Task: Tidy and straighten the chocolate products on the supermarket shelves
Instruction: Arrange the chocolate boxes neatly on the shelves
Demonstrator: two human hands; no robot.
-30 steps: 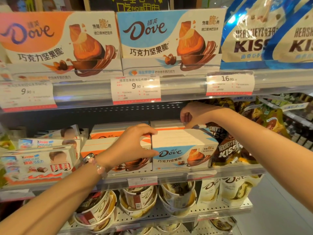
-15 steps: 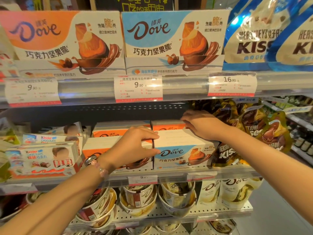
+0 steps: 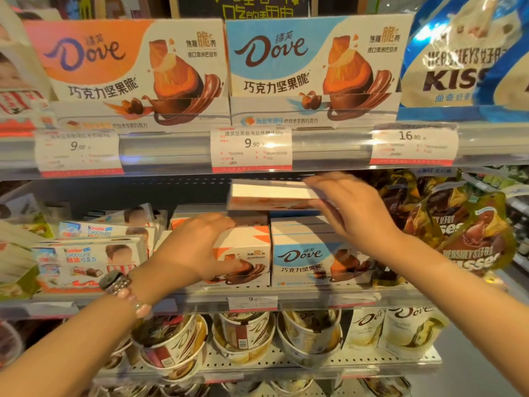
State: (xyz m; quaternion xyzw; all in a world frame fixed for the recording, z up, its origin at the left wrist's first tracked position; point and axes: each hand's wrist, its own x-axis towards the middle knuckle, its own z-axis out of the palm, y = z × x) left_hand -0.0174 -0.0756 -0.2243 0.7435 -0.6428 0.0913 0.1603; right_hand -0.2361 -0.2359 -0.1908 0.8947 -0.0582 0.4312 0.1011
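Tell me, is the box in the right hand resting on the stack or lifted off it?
Lifted. The orange Dove box hangs tilted in the right hand, with shadowed space showing beneath it above the blue Dove box.

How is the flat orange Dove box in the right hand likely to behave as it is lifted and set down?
The orange Dove box probably stays stiff: its edges look straight while the right hand holds only one end. It seems light, since one hand lifts it. Flat and thin, it should stack steadily rather than roll.

open gap above orange Dove boxes [image 3: 249,247], raised box [image 3: 266,194] beneath upper shelf [image 3: 171,156]
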